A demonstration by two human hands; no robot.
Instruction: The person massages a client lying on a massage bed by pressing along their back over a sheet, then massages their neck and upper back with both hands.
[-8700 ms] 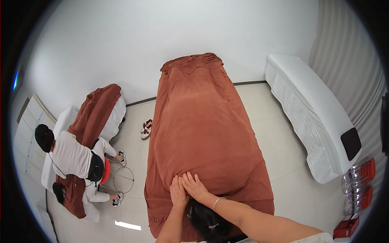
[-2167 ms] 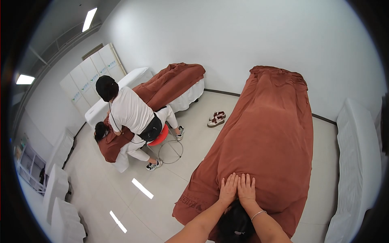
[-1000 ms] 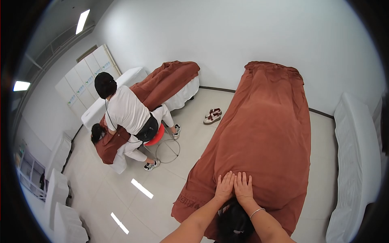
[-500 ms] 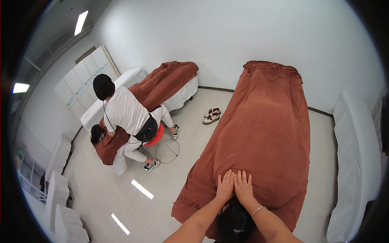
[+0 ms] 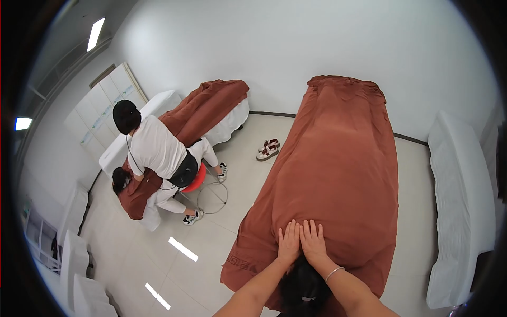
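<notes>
A reddish-brown cover (image 5: 338,164) lies over a person stretched out on the bed before me. Both my hands press flat on it at the upper back, just beyond the person's dark-haired head (image 5: 302,288). My left hand (image 5: 289,242) has its fingers stretched out, pointing away from me. Right beside it, with the thumb sides close together, lies my right hand (image 5: 312,240), its fingers also extended. A thin bracelet (image 5: 334,273) circles my right wrist. A small clip (image 5: 308,299) shows in the person's hair. Neither hand holds anything.
To the left, a co-worker in white (image 5: 158,145) sits on a red stool (image 5: 196,179), bent over another person under a brown cover (image 5: 206,111). A pair of shoes (image 5: 268,150) stands on the floor between the beds. A white-covered bed (image 5: 458,211) lines the right side.
The view has swung slightly, so the beds and the co-worker appear a little further left. My hands stay flat on the cover at about the same spot, their fingers slightly more spread.
</notes>
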